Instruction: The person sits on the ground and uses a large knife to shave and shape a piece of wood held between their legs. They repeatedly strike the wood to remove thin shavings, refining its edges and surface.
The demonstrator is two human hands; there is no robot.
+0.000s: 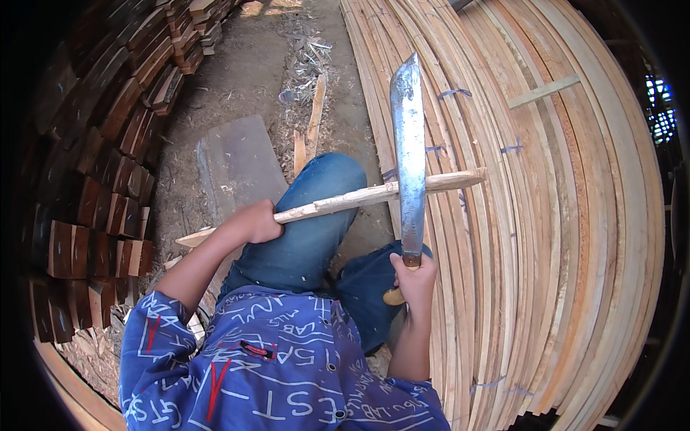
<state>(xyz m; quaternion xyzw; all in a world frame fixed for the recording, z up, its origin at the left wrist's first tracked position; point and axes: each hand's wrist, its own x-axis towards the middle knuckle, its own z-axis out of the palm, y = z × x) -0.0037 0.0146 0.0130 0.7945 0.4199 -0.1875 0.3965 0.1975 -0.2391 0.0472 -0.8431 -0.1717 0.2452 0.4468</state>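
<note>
A pale, roughly hewn wooden stick (pixel 338 202) lies slanted over my left thigh, its pointed end at the left. My left hand (pixel 257 221) is wrapped round it near that end. In my right hand (pixel 417 279) is the handle of a machete (pixel 410 136), held with the long steel blade pointing away from me. The blade crosses in front of the stick toward its right part; whether the two touch I cannot tell. The stick's far right end reaches over the stacked strips of timber.
Long bundled timber strips (pixel 532 237), tied with bluish cords, fill the right side. Stacked boards (pixel 93 248) rise at the left. On the dirt floor lie a flat grey-brown sheet (pixel 241 161), wood offcuts (pixel 315 118) and shavings. A short batten (pixel 544 92) rests across the strips.
</note>
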